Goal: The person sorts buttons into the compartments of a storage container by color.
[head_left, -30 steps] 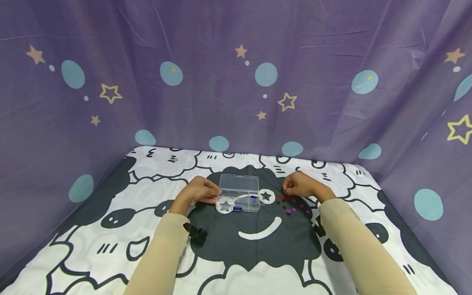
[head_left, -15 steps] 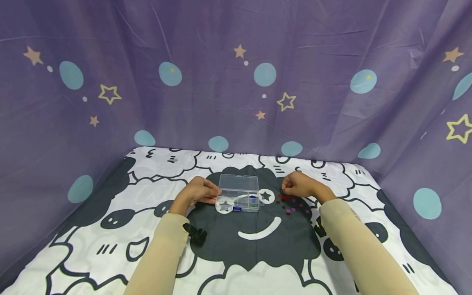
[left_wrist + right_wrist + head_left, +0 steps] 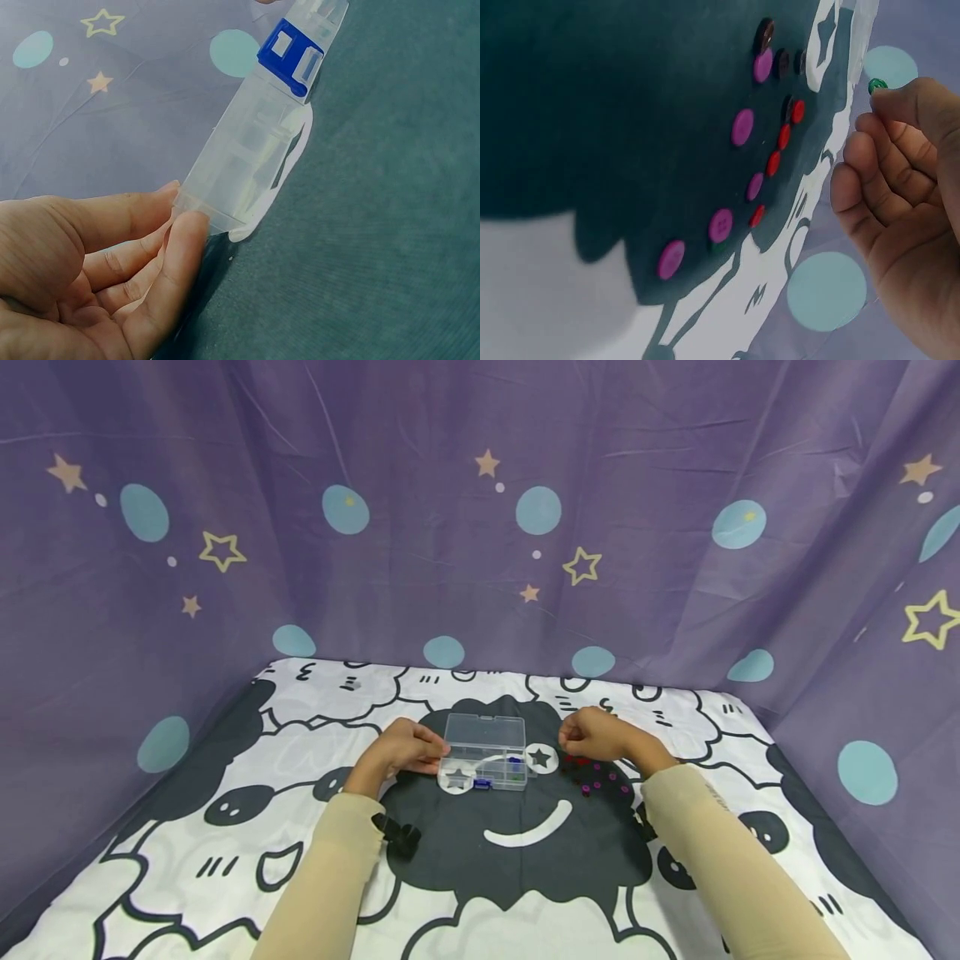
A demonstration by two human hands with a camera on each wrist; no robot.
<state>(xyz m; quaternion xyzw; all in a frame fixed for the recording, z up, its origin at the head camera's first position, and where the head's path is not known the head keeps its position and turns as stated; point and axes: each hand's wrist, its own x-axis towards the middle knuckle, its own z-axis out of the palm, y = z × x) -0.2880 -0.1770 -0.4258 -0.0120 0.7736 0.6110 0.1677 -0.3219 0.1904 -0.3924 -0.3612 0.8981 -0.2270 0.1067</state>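
Note:
A clear plastic compartment box [image 3: 495, 772] stands on the dark cloth patch, its lid [image 3: 486, 732] raised at the back. At its left end my left hand [image 3: 408, 747] pinches the corner between thumb and fingers. In the left wrist view the box wall [image 3: 236, 161] and a blue latch [image 3: 291, 58] show. My right hand [image 3: 596, 733] is raised to the right of the box. Its thumb and finger pinch a green button [image 3: 877, 86], seen in the right wrist view. Below that hand lie loose purple buttons [image 3: 742, 127], red buttons [image 3: 773, 163] and dark buttons [image 3: 781, 63].
Small blue and green pieces sit in the box's right-hand compartments. A cloth [image 3: 525, 881] printed with cartoon sheep covers the table. Behind it hangs a purple curtain [image 3: 450, 568] with stars and dots. Part of another green button [image 3: 718, 247] shows beneath a purple one.
My right hand has lifted from the loose buttons and shifted left toward the box, carrying the green button. My left hand has stayed at the box's left end.

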